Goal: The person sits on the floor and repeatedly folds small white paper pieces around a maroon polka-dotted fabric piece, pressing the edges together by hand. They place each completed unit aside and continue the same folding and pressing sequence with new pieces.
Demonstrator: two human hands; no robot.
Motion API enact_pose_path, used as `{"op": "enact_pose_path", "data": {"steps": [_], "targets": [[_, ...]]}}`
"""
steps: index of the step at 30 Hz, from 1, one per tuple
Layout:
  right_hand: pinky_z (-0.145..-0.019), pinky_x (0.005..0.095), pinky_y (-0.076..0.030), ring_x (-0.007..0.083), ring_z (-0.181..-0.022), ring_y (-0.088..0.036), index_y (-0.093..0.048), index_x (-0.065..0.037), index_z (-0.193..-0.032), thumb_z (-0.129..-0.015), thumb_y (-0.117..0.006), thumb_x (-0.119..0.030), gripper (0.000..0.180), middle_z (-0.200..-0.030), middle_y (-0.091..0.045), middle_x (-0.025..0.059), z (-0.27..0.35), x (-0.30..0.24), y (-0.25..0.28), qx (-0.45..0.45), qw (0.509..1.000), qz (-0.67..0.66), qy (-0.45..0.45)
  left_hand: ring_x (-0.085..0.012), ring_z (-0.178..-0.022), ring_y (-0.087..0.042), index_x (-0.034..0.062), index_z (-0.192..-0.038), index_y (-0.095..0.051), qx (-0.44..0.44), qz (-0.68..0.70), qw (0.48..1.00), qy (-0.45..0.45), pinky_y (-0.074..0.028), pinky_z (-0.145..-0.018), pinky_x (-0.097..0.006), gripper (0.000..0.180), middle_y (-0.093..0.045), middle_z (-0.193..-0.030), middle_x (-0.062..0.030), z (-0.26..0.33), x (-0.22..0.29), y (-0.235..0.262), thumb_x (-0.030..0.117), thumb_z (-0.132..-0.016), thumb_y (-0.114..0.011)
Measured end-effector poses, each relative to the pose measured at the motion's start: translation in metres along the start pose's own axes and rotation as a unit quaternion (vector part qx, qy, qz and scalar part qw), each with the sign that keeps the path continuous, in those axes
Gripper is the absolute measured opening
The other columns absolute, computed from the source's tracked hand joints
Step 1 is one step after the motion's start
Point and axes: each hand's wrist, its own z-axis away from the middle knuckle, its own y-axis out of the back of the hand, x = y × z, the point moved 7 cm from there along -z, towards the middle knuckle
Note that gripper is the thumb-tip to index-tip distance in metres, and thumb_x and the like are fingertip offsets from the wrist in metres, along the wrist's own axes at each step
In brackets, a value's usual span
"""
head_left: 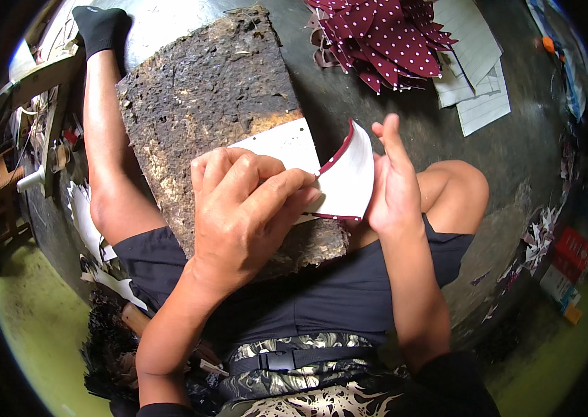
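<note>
Folding a white piece (346,177) with a maroon dotted edge over the worn board (203,104).
Left hand (245,208) fingers pinched on its near edge; right hand (391,181) fingers straight and together, pressed against its far side.

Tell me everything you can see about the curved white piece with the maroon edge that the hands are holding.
The curved white piece looks like thin, stiff card or lining, bowed upward, with a maroon polka-dot fabric border along its top and bottom edges. The left hand pinches its left end; the right hand supports its right side. It is held above a rough brown board on the person's lap.
</note>
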Motion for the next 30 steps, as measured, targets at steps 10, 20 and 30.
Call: {"op": "enact_pose_path", "data": {"steps": [10,20,30], "targets": [[-0.099,0.0328,-0.065,0.0183,-0.115,-0.076,-0.027,-0.016,-0.177,-0.101,-0.087,0.007,0.100,-0.127,-0.075,0.0179,0.051,0.004,-0.044,-0.061,0.965,0.165,0.193,-0.0231,-0.095,-0.064,0.0195,-0.110,-0.085,-0.008,0.000,1.000,0.009,-0.044,-0.088,-0.043,0.026,-0.069,-0.097,0.0030,0.002,-0.001,0.001,0.023,-0.087,-0.098],[-0.095,0.0314,-0.066,0.0176,-0.109,-0.077,-0.039,-0.012,-0.168,-0.099,-0.091,0.004,0.088,-0.121,-0.077,0.0165,0.038,-0.001,-0.034,-0.073,0.968,0.165,0.176,-0.0219,-0.089,-0.064,0.0193,-0.110,-0.090,-0.029,0.019,0.999,-0.004,-0.047,-0.085,-0.041,0.029,-0.069,-0.092,0.0031,-0.001,-0.004,0.006,0.017,-0.083,-0.100],[-0.090,0.0302,-0.065,0.0157,-0.103,-0.079,-0.043,-0.011,-0.162,-0.100,-0.091,0.003,0.080,-0.116,-0.080,0.0139,0.025,-0.008,-0.034,-0.106,0.960,0.209,0.153,-0.0209,-0.094,-0.065,0.0213,-0.110,-0.089,-0.026,0.018,0.999,-0.030,-0.046,-0.086,-0.043,0.028,-0.071,-0.099,0.0047,-0.001,-0.004,0.004,0.023,-0.084,-0.099]]}}
